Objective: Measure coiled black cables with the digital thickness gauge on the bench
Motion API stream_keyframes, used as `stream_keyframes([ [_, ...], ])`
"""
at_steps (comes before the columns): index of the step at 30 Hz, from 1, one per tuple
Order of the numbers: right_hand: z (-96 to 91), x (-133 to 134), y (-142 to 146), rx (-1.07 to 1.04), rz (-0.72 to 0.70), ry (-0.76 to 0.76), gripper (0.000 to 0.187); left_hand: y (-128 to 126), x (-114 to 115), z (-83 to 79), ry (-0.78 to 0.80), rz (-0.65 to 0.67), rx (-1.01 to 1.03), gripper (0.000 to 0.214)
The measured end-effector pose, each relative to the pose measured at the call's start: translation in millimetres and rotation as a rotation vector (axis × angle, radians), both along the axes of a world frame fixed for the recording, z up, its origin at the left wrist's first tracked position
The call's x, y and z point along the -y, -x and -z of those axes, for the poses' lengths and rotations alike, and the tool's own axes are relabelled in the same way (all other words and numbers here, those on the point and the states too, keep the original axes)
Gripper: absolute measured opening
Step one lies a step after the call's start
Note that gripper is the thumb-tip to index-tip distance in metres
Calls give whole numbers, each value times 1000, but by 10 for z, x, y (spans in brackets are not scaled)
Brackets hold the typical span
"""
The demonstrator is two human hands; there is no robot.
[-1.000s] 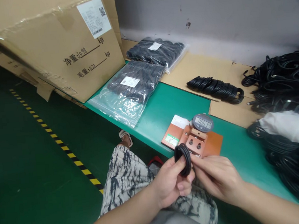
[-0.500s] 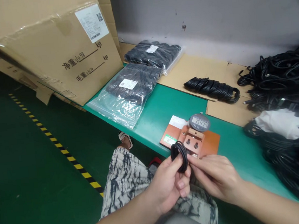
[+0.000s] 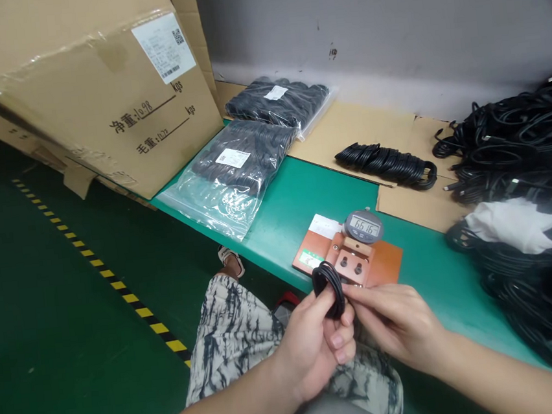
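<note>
Both hands meet just off the near edge of the green worktable (image 3: 299, 198), above the person's lap. The left hand (image 3: 319, 346) is closed, thumb and curled fingers clamped on a bundle of thin black rubber rings (image 3: 328, 285) held upright on edge. The right hand (image 3: 397, 325) is nearly closed too, its fingertips pinching the bundle's lower right rim. At one o'clock from the bundle, very near it, lies a brown flat gauge plate (image 3: 389, 262) with a round digital dial indicator (image 3: 363, 226) showing digits. Further out at eleven o'clock lie clear plastic bags of black rings (image 3: 233, 165), at two o'clock a row of black rings on cardboard (image 3: 383, 161), at three o'clock a heap of black cables (image 3: 519, 151). The rings are thin and springy and only pinched at the rim, so a loosened thumb could let some slide free and drop to the dark green floor (image 3: 73, 330). The right knuckles are also close enough to nudge the plate.
</note>
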State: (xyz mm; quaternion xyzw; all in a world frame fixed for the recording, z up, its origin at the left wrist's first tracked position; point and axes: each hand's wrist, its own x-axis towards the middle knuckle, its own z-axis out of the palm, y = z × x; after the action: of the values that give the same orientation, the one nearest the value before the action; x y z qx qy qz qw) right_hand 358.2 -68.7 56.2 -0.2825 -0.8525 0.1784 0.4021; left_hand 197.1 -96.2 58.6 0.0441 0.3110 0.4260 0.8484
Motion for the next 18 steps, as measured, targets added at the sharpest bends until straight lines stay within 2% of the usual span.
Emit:
stream_keyframes([
  [6, 1, -16, 1, 10, 9, -14, 33, 14, -17, 14, 19, 3, 66, 23],
  [18, 12, -11, 5, -7, 11, 10, 32, 5, -10, 37, 5, 1, 44, 26],
])
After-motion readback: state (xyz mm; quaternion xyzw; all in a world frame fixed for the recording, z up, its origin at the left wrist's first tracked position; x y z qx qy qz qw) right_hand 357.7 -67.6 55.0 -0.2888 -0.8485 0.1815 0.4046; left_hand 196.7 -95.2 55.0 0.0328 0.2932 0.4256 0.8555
